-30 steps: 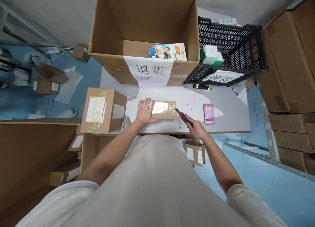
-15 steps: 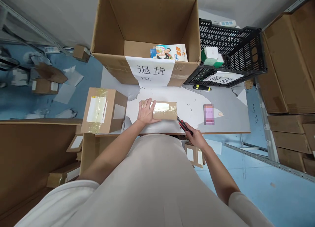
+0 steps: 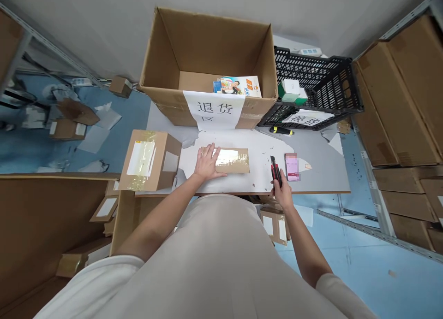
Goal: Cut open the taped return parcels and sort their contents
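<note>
A small taped cardboard box with a white label lies on the table's white surface. My left hand rests flat on its left end, fingers spread. To the right of the box, my right hand is closed around a red and black box cutter, whose tip points away from me. The cutter is apart from the box. Just right of the cutter lies a phone with a pink screen. A second cutter, black and yellow, lies farther back by the crate.
At the back stand a large open carton holding colourful packages and a black plastic crate with small white-green boxes. A bigger taped box sits at the left. Stacked cartons line the right side. A large open bin is at lower left.
My right hand has drawn the box cutter away from the box's right end, moving it right and turning it to point forward. My left hand stays on the box. The camera view has shifted slightly.
</note>
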Action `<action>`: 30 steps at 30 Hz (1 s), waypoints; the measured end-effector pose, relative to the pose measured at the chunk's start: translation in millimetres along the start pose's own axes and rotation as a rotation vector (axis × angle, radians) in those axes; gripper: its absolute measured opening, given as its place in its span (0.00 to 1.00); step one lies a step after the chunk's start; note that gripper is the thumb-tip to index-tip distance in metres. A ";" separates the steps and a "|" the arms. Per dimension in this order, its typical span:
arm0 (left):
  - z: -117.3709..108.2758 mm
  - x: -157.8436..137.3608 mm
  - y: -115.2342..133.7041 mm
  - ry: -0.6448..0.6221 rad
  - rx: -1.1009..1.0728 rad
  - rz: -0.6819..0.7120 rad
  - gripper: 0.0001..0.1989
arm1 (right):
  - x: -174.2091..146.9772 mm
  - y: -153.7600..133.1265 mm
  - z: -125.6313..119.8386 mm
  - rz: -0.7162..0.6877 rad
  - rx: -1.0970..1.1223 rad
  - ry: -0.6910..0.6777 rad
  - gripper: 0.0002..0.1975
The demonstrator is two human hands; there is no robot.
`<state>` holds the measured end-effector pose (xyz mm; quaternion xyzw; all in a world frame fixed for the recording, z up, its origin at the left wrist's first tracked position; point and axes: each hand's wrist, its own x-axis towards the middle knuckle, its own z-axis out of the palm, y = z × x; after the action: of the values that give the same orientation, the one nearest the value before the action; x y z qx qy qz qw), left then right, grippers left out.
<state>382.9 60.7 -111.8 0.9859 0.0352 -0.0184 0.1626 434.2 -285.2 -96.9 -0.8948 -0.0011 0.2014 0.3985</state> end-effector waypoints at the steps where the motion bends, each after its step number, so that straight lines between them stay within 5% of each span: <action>1: 0.5 -0.4 -0.2 0.013 -0.005 0.004 0.55 | 6.5 3.7 4.2 0.023 -0.022 0.006 0.39; 9: 5.2 -4.9 -1.3 0.090 -0.063 -0.012 0.48 | 65.8 18.0 60.3 -0.025 -0.359 0.077 0.30; 12: 11.0 -11.7 -3.6 0.194 -0.130 -0.163 0.39 | 79.3 21.0 75.9 0.025 -0.471 0.058 0.31; 18: 22.2 -36.6 -12.2 0.366 -0.356 -0.405 0.40 | 82.4 31.2 87.5 0.002 -0.554 0.081 0.31; 21: 19.4 -46.1 -8.6 0.354 -0.271 -0.201 0.28 | 85.0 15.4 77.5 -0.094 -0.503 0.131 0.31; 24: 19.2 -49.1 0.5 0.236 -0.209 0.085 0.18 | 93.8 -25.1 63.2 -0.335 -0.404 0.145 0.31; 27: 26.6 -49.0 7.3 0.205 -0.202 0.136 0.17 | 101.4 -74.9 59.2 -0.649 -0.431 -0.057 0.32; 30: 37.2 -48.9 7.4 0.205 -0.210 0.124 0.18 | 103.9 -111.2 70.0 -0.821 -0.590 -0.269 0.35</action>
<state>333.8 38.6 -142.3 0.9604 -0.0073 0.0963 0.2614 522.0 -142.6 -97.0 -0.8610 -0.4598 0.1330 0.1722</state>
